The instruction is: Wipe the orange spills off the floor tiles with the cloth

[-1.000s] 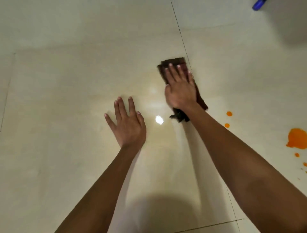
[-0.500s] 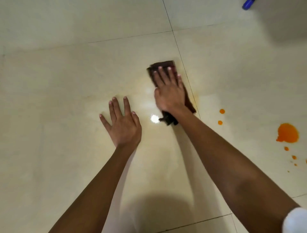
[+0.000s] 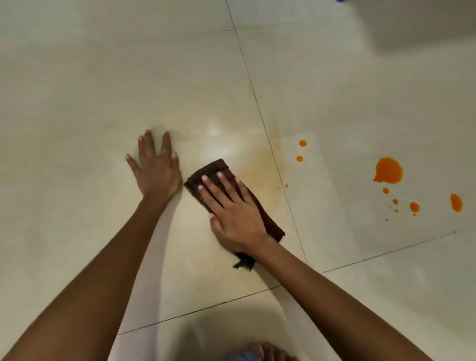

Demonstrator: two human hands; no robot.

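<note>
My right hand (image 3: 231,208) lies flat, fingers spread, pressing a dark brown folded cloth (image 3: 213,170) onto the cream floor tile (image 3: 103,103). My left hand (image 3: 157,167) rests palm down on the same tile, just left of the cloth, holding nothing. A faint orange smear (image 3: 260,167) stains the tile right of the cloth. Farther right, on the neighbouring tile, lie a large orange spill (image 3: 388,170), two small drops (image 3: 300,150) and several smaller spots (image 3: 414,206).
Dark grout lines (image 3: 257,103) divide the tiles. A blue object (image 3: 341,1) peeks in at the top edge. A foot (image 3: 268,351) shows at the bottom edge. A grey shadow covers the top right corner.
My right hand has pulled the cloth back toward me and left, beside my left hand, uncovering a faint orange smear. The view has shifted, so more orange spots show at the right.
</note>
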